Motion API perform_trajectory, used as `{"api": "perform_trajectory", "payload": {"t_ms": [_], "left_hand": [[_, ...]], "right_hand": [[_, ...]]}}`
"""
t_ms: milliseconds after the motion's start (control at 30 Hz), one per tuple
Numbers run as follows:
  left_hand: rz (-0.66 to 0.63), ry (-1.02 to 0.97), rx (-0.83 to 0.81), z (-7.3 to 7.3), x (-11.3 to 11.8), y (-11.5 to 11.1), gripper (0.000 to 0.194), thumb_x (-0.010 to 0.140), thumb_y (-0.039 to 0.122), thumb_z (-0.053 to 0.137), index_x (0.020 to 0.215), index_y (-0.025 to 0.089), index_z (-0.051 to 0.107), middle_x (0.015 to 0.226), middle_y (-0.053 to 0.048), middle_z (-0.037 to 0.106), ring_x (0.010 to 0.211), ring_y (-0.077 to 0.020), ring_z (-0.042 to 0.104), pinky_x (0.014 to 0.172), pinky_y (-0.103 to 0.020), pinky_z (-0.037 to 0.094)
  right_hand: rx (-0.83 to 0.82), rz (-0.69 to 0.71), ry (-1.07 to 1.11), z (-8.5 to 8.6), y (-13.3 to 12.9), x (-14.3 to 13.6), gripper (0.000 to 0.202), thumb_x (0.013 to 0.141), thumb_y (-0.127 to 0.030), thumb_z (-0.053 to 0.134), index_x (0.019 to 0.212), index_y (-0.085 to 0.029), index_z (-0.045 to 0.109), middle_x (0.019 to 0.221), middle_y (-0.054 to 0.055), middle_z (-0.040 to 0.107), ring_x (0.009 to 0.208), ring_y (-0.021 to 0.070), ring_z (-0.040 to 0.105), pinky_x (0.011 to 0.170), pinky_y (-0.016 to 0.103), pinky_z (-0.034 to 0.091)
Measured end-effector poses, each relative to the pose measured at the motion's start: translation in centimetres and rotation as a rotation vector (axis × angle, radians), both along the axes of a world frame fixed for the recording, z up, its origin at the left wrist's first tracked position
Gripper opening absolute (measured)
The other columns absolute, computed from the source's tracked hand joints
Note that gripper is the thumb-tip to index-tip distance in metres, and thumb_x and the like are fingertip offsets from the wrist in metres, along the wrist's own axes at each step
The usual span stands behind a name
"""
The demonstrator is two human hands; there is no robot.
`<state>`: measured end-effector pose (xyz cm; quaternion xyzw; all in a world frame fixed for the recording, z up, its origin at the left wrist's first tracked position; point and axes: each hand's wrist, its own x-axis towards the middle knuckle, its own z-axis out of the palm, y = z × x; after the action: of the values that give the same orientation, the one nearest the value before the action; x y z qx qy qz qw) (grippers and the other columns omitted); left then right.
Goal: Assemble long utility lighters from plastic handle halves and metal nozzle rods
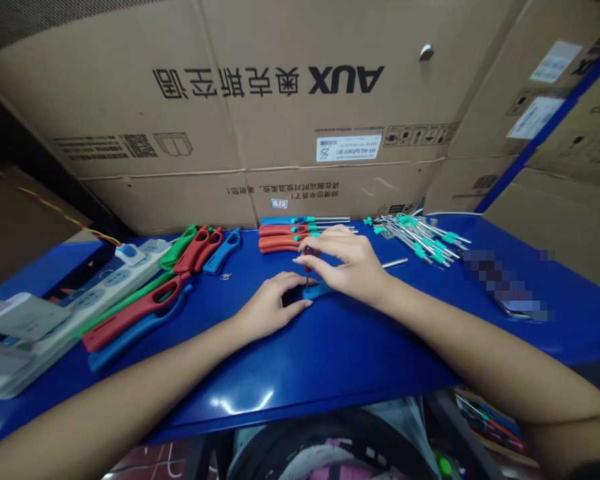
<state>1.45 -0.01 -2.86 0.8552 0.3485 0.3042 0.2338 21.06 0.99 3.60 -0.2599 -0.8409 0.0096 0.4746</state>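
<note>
The blue lighter (pixel 321 291) lay crosswise on the worktop (pixel 280 380), its near-left end steadied by the left hand (pixel 265 307), the right hand (pixel 354 267) gripping an upright screwdriver (pixel 307 269) over that end.

The right hand (pixel 353 265) holds 1 screwdriver (pixel 309 261) upright on a blue handle (pixel 321 291), whose end the left hand (pixel 269 305) grips mid-worktop (pixel 290 380). Colored lighters (pixel 279 243) lie by the back edge, metal rods (pixel 420 241) toward the back right corner, 1 power strip (pixel 123 272) along the left edge.
</note>
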Motion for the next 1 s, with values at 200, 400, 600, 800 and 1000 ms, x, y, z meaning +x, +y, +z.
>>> {"api": "perform_trajectory", "payload": {"t_ms": [200,400,600,800,1000], "left_hand": [[0.071,0.020,0.028,0.5,0.8,-0.9,0.023,0.083,0.015,0.073,0.106,0.017,0.069,0.105,-0.008,0.073,0.099,-0.0240,0.068,0.092,-0.038,0.055],[0.102,0.029,0.081,0.1,1.6,-1.9,0.024,0.083,0.015,0.070,0.107,0.015,0.067,0.110,-0.012,0.071,0.105,-0.0280,0.067,0.094,-0.041,0.054],[0.093,0.083,0.040,0.8,1.7,-2.3,0.024,0.084,0.017,0.066,0.107,0.014,0.066,0.109,-0.013,0.073,0.103,-0.0300,0.069,0.091,-0.042,0.056],[0.149,0.396,0.001,3.8,-0.5,-1.9,0.046,0.080,0.018,0.067,0.125,0.018,0.062,0.117,-0.013,0.069,0.103,-0.0287,0.069,0.090,-0.039,0.056],[0.121,0.540,0.062,4.3,-0.9,-0.9,0.037,0.090,0.032,0.062,0.125,0.018,0.063,0.118,-0.014,0.069,0.108,-0.0313,0.068,0.092,-0.041,0.055]], "right_hand": [[0.012,-0.051,-0.027,-0.2,-0.4,-0.4,0.012,0.093,-0.028,0.067,0.088,-0.019,0.072,0.082,0.004,0.076,0.077,0.0166,0.068,0.083,0.033,0.047],[0.046,-0.033,-0.087,-0.1,-1.0,-0.9,0.015,0.095,-0.029,0.064,0.091,-0.016,0.072,0.078,0.006,0.074,0.077,0.0179,0.067,0.083,0.034,0.047],[0.015,0.024,-0.075,0.1,-1.8,-1.3,0.015,0.094,-0.031,0.064,0.094,-0.018,0.073,0.085,0.006,0.076,0.077,0.0179,0.069,0.081,0.034,0.050],[-0.189,-0.093,0.299,2.0,-0.3,2.4,0.016,0.089,-0.035,0.070,0.094,-0.020,0.072,0.080,0.002,0.074,0.059,0.0135,0.063,0.062,0.029,0.054],[0.014,-0.473,0.068,0.6,4.5,10.1,0.014,0.092,-0.030,0.061,0.089,-0.020,0.070,0.081,0.005,0.072,0.068,0.0180,0.066,0.068,0.032,0.055]]}}
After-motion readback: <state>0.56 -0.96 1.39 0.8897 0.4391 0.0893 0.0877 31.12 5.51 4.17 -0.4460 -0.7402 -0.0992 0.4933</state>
